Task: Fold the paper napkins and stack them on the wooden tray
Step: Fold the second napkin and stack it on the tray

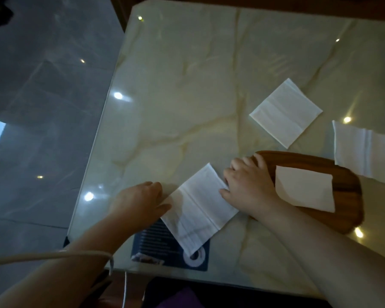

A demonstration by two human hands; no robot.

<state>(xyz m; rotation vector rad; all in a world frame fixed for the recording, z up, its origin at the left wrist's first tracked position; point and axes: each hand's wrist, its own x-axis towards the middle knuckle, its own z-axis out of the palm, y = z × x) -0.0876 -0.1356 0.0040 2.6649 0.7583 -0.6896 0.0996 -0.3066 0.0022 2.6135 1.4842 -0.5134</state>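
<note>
A white paper napkin (pixel 199 207) lies flat on the marble table, creased down its middle. My left hand (pixel 140 202) rests on its left corner, fingers curled onto the paper. My right hand (pixel 249 185) presses its right edge with fingers spread. Just right of that hand sits the wooden tray (pixel 347 196), dark brown and oval, with one folded napkin (pixel 305 188) on it. Another unfolded napkin (pixel 286 113) lies farther back. A third napkin (pixel 365 152) lies at the right edge of the view, partly cut off.
The marble table (pixel 198 85) is glossy, with light reflections. A blue printed card (pixel 165 247) lies under the near napkin's lower corner. The table's left edge drops to a grey tiled floor (pixel 42 107). A pale cord (pixel 53 255) crosses my left forearm.
</note>
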